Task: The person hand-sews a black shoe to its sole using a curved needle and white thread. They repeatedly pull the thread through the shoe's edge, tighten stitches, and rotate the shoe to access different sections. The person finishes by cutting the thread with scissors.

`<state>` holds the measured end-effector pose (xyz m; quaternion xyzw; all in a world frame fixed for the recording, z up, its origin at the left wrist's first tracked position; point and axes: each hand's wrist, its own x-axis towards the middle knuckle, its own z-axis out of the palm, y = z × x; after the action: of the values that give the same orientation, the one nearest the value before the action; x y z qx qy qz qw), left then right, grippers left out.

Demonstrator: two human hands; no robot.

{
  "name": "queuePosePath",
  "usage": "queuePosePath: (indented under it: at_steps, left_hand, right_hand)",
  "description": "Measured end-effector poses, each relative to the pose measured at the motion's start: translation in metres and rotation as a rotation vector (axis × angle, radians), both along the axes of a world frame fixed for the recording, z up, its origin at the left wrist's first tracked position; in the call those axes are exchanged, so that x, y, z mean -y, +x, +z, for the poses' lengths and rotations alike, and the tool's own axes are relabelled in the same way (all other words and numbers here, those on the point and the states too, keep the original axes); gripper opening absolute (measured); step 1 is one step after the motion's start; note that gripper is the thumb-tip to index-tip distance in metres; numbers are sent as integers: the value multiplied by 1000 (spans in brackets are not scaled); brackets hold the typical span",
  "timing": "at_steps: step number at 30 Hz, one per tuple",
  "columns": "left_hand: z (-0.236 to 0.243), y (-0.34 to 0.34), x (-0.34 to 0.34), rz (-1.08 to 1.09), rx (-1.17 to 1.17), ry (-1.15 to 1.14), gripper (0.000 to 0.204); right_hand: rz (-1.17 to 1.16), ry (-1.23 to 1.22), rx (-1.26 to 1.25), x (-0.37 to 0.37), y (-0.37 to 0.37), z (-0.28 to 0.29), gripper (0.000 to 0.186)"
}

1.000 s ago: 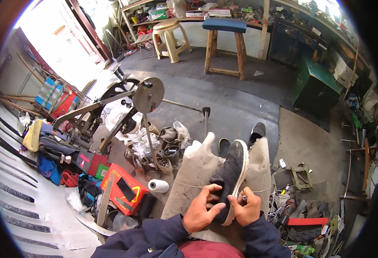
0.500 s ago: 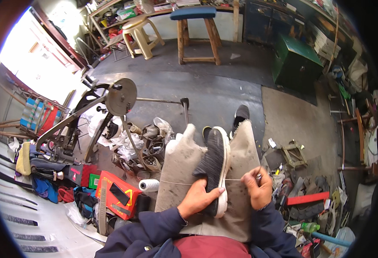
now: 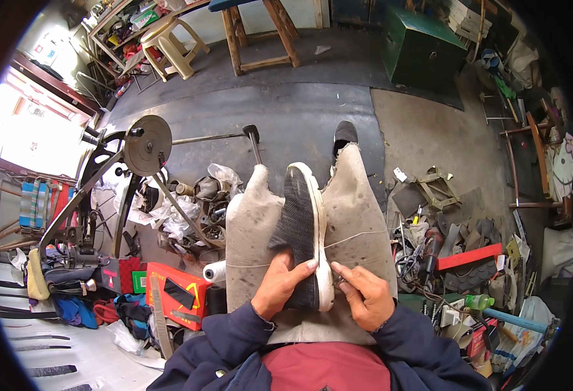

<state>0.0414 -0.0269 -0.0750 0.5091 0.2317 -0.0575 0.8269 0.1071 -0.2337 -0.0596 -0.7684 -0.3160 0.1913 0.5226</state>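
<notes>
"Left of my left hand (image 3: 277, 287), what is listed?"

"One red box (image 3: 189, 279), a dark phone (image 3: 179, 294) lying on it. Next, nearer that hand: one white spool (image 3: 215, 272), beside the beige cloth (image 3: 251, 225) over my lap."

"And my left hand itself?"

"Closed round the shoe (image 3: 297, 225) at the end nearest me: thumb reaching across to the sole (image 3: 325, 287), other fingers behind the upper, mostly hidden."

"Position of the shoe?"

"Between my hands, above the cloth. Black upper toward the left hand, white sole toward the right. Long axis: away from me, far end leaning slightly left, well beyond both hands."

"Right hand (image 3: 368, 300)?"

"Fingers partly curled, forefinger tip at the sole's edge; touching or just beside, I cannot tell. Anything pinched: cannot tell. Nearer hand to the upper, left; to the sole's outer side, right. One pale thread (image 3: 355, 236), ahead of the right hand, running rightward from the sole."

"Farthest right?"

"One red bar (image 3: 469, 257), well apart from that hand."
</notes>
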Motion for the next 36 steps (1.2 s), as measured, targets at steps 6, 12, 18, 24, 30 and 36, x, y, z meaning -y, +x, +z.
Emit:
queuePosePath:
  at_steps: [6,12,18,24,30,36]
  left_hand:
    - [0,0,1,9,11,4,40]
    - [-5,0,-1,-4,3,-5,42]
    - [-4,1,0,16,-11,4,51]
    - [-3,3,-7,-55,28,-69,55]
    - [9,5,-30,-323,-174,35,56]
    - [18,20,-43,-513,-133,141,61]
  right_hand:
    - [-8,39,-17,-4,3,-3,43]
    - [23,2,-17,-4,5,-3,43]
    - [32,-15,-16,-4,6,-5,41]
    - [87,-17,-40,-3,15,-5,38]
    - [226,-12,-405,3,43,5,30]
    - [310,-148,-413,-4,60,16,28]
